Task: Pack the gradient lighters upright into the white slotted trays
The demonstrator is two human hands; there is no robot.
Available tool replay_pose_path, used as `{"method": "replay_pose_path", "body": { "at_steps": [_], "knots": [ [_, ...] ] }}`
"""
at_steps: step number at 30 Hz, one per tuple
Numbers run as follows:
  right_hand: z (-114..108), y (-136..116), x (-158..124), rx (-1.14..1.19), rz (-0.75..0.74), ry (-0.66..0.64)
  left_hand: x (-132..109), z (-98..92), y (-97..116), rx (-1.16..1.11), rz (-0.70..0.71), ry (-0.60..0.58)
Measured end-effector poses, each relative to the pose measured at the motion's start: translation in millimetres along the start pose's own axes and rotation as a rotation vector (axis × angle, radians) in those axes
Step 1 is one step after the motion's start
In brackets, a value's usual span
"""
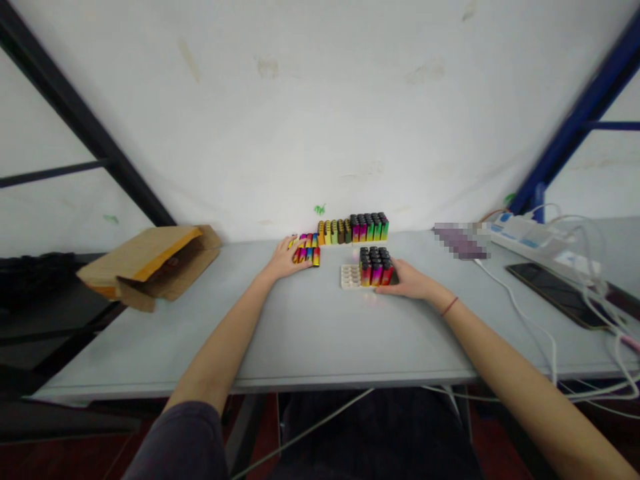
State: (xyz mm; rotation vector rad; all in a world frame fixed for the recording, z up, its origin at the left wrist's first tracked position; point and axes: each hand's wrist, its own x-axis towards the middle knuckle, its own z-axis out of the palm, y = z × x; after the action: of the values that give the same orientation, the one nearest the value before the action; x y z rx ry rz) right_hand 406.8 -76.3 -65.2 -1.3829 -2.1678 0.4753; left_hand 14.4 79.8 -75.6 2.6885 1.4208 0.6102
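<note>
My left hand rests over a group of small multicoloured cylinders, its fingers spread across their left part. At the right end of a white tray with round slots, my right hand has its thumb in front and its fingers behind. Upright black-topped lighters fill the tray's right part; slots at its left show bare. Behind stand a row of yellow and dark lighters and a block of black-topped pink and green ones, against the wall.
An open brown paper bag lies at the left of the grey table. At the right are a purple, partly pixelated item, a power strip with white cables, and a dark phone. A wall rises behind.
</note>
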Motion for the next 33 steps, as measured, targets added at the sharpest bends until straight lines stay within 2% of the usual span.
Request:
{"method": "replay_pose_path", "body": {
  "at_steps": [3,6,9,18,22,25,28,31,33],
  "knots": [
    [1,0,0,-0.003,0.001,0.007,-4,-7.5,17,0.049,0.069,-0.038],
    [1,0,0,0.001,-0.003,0.020,-8,-14.2,34,0.086,0.148,-0.132],
    [1,-1,0,-0.007,0.006,0.011,-9,-17.3,41,0.085,0.147,-0.186],
    [-1,-3,0,-0.029,0.009,0.014,-4,-14.1,25,-0.022,0.226,-0.142],
    [0,-2,1,-0.024,0.006,0.020,-6,-18.0,35,0.003,0.215,-0.080],
    [1,-2,1,-0.012,0.005,0.013,-5,-16.3,64,-0.086,0.252,-0.025],
    [1,-2,1,-0.005,0.008,0.015,1,-5.9,110,-0.313,0.240,-0.013],
    [0,-3,0,-0.010,0.004,0.017,9,5.9,152,-0.520,0.254,-0.114],
    [0,-4,0,-0.016,0.006,0.021,12,10.2,170,-0.636,0.255,-0.187]
  ]
}}
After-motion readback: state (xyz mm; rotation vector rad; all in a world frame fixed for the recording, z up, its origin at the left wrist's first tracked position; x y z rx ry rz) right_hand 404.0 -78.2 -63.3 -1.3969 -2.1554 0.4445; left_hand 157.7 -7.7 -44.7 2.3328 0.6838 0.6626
